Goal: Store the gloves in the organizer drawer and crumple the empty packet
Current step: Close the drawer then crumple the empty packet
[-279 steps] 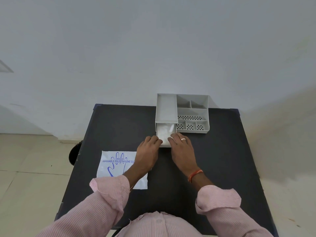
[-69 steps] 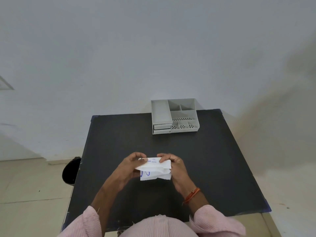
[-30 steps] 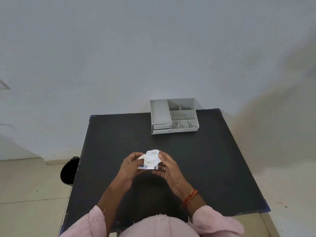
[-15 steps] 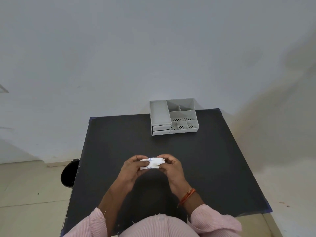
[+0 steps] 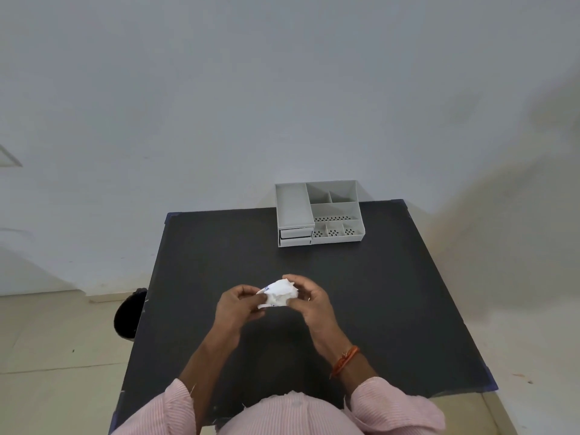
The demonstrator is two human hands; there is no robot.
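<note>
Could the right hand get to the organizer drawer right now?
Probably not freely: the right hand and left hand both grip the packet. The table toward the drawer is bare.

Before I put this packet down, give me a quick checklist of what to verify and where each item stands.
1. Packet crumpled into a wad: ok, it is bunched small between both hands.
2. Grip on it: ok, left hand and right hand both pinch it above the table.
3. Organizer drawer pushed in: ok, its front sits flush with the organizer's front.
4. Gloves inside the drawer: cannot tell, the shut drawer hides its contents.
5. No loose gloves on the table: ok, none visible.
6. Bare spot to set the wad down: ok, the dark surface around the hands is bare.
</note>
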